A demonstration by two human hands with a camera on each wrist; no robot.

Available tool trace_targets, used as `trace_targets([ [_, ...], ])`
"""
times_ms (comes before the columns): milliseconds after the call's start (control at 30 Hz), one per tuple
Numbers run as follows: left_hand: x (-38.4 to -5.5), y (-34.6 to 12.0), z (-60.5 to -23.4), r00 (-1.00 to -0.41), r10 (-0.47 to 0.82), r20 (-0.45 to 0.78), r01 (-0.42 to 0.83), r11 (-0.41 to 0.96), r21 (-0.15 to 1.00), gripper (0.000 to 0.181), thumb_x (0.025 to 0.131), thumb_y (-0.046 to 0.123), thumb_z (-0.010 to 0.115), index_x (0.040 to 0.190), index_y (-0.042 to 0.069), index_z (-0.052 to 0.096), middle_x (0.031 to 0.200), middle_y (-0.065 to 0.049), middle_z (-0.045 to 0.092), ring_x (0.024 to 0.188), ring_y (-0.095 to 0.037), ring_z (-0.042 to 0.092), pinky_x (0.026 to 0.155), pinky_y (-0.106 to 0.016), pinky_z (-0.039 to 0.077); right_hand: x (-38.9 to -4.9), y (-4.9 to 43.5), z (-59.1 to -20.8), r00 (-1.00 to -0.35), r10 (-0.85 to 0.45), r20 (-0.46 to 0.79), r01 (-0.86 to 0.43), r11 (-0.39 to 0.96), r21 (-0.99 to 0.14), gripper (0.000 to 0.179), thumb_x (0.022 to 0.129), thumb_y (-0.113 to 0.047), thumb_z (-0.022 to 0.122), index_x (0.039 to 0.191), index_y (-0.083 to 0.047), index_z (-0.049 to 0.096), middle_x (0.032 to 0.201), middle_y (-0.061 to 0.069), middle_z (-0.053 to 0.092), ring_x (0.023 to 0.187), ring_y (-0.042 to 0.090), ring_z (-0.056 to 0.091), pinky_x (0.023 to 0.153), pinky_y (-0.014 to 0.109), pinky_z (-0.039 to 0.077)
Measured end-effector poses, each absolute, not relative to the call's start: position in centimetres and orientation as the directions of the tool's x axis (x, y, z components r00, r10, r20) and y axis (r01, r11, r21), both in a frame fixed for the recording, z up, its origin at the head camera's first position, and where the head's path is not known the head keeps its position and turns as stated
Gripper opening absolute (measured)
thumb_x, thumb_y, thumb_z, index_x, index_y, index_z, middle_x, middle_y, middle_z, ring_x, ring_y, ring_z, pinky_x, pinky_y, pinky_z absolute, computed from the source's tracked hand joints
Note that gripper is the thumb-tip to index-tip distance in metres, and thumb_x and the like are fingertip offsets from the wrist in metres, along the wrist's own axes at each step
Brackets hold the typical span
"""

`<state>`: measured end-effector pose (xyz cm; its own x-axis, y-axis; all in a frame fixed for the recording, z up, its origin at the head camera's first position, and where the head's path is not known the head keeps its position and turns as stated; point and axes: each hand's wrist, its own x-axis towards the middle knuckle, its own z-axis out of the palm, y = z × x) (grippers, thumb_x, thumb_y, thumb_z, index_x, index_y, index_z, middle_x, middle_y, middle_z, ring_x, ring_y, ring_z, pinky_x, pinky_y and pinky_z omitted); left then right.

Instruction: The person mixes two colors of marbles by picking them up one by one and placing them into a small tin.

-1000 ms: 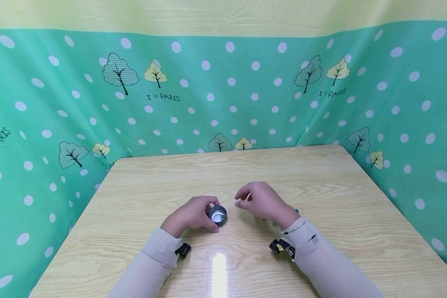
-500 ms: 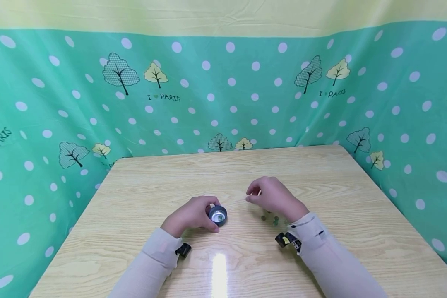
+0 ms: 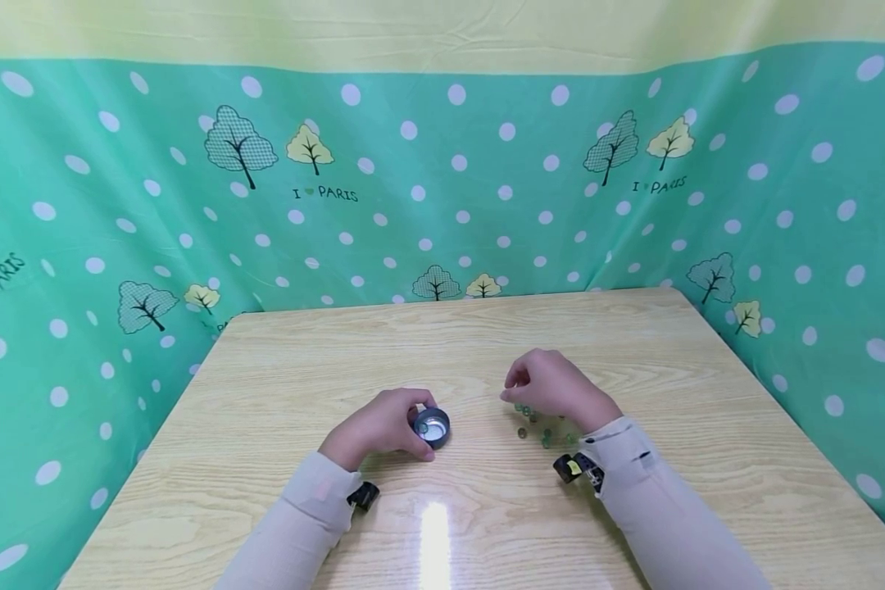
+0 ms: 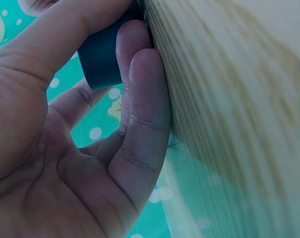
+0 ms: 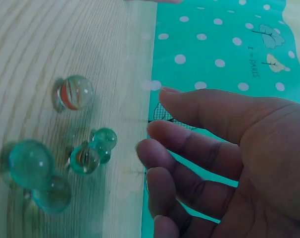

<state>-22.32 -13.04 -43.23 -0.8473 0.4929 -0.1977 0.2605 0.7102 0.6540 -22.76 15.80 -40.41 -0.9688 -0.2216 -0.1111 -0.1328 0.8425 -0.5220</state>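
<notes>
My left hand grips a small dark round cup on the table, thumb on its near side and fingers round the far side. The cup's inside is shiny and pale, with a small greenish marble against its left wall. In the left wrist view, the cup's smooth dark side shows between the fingers. My right hand hovers close by several glass marbles, fingers loosely bent and nothing between them. One clear marble has an orange swirl; a larger green marble lies nearer the wrist camera.
The wooden table spreads around both hands, with a bright light reflection near its front. A green dotted curtain hangs behind it and along both sides. A black wrist camera sits under the right sleeve.
My right hand has moved right, away from the cup, to beside the marbles, and more of them show. The marble in the cup has shifted to the left wall. My left hand stays put.
</notes>
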Motion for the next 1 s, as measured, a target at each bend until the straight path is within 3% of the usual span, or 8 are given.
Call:
trace_targets([
  [233,-22.2,-13.1,-43.2,-0.851,0.484,-0.204,0.253,0.718,0.648,0.050,0.066,0.018,0.100,0.104,0.023,0.068,0.090,-0.005,0.064,0.080,-0.021,0.057,0.073,-0.036,0.045,-22.8,16.4,-40.7,-0.968,-0.206,-0.146,-0.105,0.856,-0.507,0.015,0.086,-0.027,0.085,0.088,-0.017,0.074,0.081,-0.001,0.067,0.068,0.017,0.059,0.061,0.033,0.048],
  [600,-22.1,-13.2,-43.2,-0.852,0.483,-0.203,0.254,0.720,0.646,0.051,0.065,0.018,0.100,0.104,0.022,0.068,0.092,-0.008,0.064,0.082,-0.022,0.056,0.073,-0.036,0.045,-22.8,16.3,-41.1,-0.964,-0.189,-0.189,-0.072,0.865,-0.497,0.019,0.081,-0.023,0.088,0.076,-0.018,0.071,0.075,-0.001,0.067,0.066,0.018,0.058,0.058,0.032,0.046],
  [1000,-22.2,-13.1,-43.2,-0.847,0.492,-0.199,0.265,0.717,0.645,0.051,0.065,0.019,0.099,0.104,0.025,0.068,0.091,-0.006,0.064,0.080,-0.021,0.056,0.072,-0.036,0.045,-22.9,16.5,-41.5,-0.966,-0.180,-0.185,-0.073,0.878,-0.473,0.017,0.082,-0.017,0.087,0.073,-0.019,0.072,0.073,-0.002,0.068,0.064,0.018,0.059,0.057,0.031,0.046],
])
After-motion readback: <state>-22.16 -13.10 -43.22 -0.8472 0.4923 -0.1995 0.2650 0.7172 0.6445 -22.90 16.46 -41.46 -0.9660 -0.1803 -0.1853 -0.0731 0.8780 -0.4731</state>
